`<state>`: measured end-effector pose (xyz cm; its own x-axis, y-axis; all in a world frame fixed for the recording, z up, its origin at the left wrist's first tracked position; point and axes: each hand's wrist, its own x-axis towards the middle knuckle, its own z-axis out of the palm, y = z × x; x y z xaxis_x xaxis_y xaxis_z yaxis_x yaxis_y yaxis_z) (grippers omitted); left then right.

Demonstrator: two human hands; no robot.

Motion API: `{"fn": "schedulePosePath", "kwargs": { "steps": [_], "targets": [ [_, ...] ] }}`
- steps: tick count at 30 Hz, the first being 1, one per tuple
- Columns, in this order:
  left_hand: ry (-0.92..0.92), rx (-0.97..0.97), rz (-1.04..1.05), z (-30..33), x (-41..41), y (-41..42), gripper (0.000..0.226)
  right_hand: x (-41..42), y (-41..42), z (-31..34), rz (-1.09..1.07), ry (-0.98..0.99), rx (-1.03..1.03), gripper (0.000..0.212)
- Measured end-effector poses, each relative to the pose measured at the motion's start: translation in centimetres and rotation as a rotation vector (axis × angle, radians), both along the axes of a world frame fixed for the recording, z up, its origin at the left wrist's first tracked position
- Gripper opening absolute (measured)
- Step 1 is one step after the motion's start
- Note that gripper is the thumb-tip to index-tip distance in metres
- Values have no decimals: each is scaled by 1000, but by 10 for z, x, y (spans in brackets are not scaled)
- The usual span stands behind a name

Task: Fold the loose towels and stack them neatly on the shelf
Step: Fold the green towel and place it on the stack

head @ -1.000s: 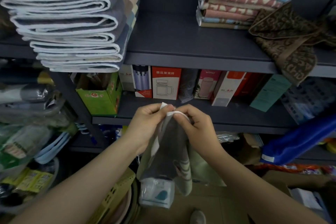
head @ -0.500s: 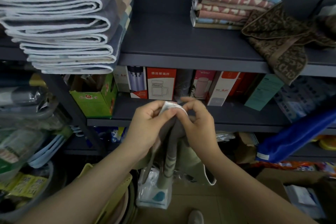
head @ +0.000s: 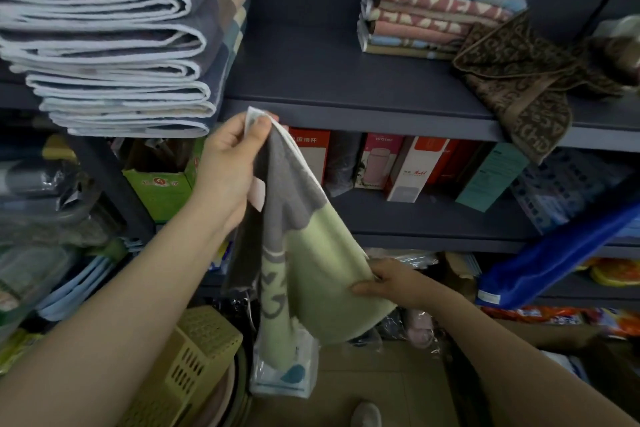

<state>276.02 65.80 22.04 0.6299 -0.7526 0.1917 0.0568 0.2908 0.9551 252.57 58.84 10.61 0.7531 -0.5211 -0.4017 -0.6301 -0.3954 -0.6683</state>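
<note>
A grey and pale green towel (head: 311,263) with a white edge hangs in front of the dark shelf (head: 346,87). My left hand (head: 232,166) pinches its top corners just below the shelf's front edge. Lower down, my right hand (head: 388,281) grips the towel's green side edge. On the shelf's left stands a tall stack of folded grey towels (head: 114,38). At the back right sits a smaller stack of pink and blue towels (head: 433,3). A loose brown patterned towel (head: 519,80) lies crumpled at the right and droops over the edge.
Boxed cups and bottles (head: 408,170) fill the shelf below, with a green carton (head: 162,184) to their left. A blue cloth (head: 554,253) sticks out at the right. A yellow basket (head: 194,364) and a plastic packet (head: 284,371) stand near the floor. Bagged goods crowd the left side.
My hands were together at the towel's top corners. My right hand has let go and dropped to the towel's side edge, while my left has lifted the corners toward the shelf.
</note>
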Motion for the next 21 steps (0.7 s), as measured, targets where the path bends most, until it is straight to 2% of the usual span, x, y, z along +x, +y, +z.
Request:
{"fn": "schedulePosePath", "kwargs": {
  "steps": [4, 10, 11, 13, 15, 17, 19, 21],
  "targets": [
    [-49, 43, 79, -8, 11, -6, 21, -23, -28, 9, -95, 92, -258, 34],
    [-225, 97, 221, -23, 25, -22, 19, -58, -65, 55, -105, -20, -579, 28],
    [-279, 99, 223, -26, 25, -25, 18, -64, -70, 60, -140, -33, -657, 25],
    [-503, 141, 247, -31, 22, -31, 20, -72, -76, 67, -248, -25, -833, 23],
    [-747, 194, 290, -33, 17, -36, 27, -77, -78, 74, -325, 134, -1008, 21],
    [-877, 218, 313, -32, 9, -41, 23, -80, -82, 80, -268, 379, -1137, 14],
    [-850, 223, 259, -30, -4, -47, 17, -86, -88, 83, -146, 531, -1198, 16],
    [-557, 178, 126, -28, -20, -54, 16, -95, -99, 82, -85, 567, -1222, 20]
  ]
}}
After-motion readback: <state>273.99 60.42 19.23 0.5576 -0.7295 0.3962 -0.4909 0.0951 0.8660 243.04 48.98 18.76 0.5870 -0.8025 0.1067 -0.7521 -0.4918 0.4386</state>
